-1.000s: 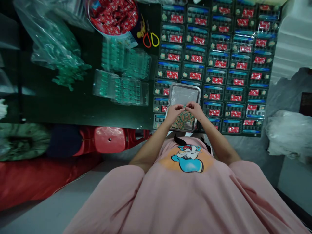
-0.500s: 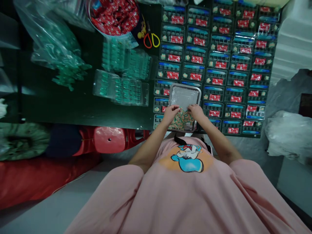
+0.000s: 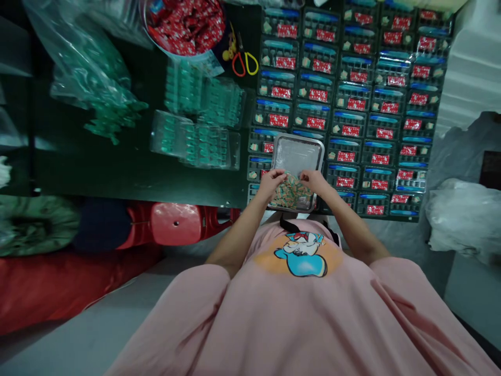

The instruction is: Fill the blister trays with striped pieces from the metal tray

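Observation:
A metal tray [image 3: 297, 151] lies at the table's near edge, with a heap of small tan-and-green pieces [image 3: 290, 194] in its nearer half. Over the left side of that heap, my left hand [image 3: 273, 184] is closed in a pinch; whatever its fingertips hold is too small to name. My right hand [image 3: 313, 181] is above the tray's right side, fingers curled together, and what they may grip is hidden. Around the tray stand rows of clear compartment packs [image 3: 346, 129], each with a blue pen-like item, a red patterned packet and small pale pieces.
Stacked green-filled plastic trays [image 3: 195, 143] lie to the left, near a plastic bag [image 3: 94, 68] spilling green pieces. Behind them stand a tub of red packets [image 3: 188, 28] and scissors [image 3: 246, 63]. A red stool [image 3: 176, 223] is below the table edge.
My right hand has shifted slightly, its fingers curling a little more at the heap's edge. My left hand stays nearly in place. The whole view has drifted very slightly.

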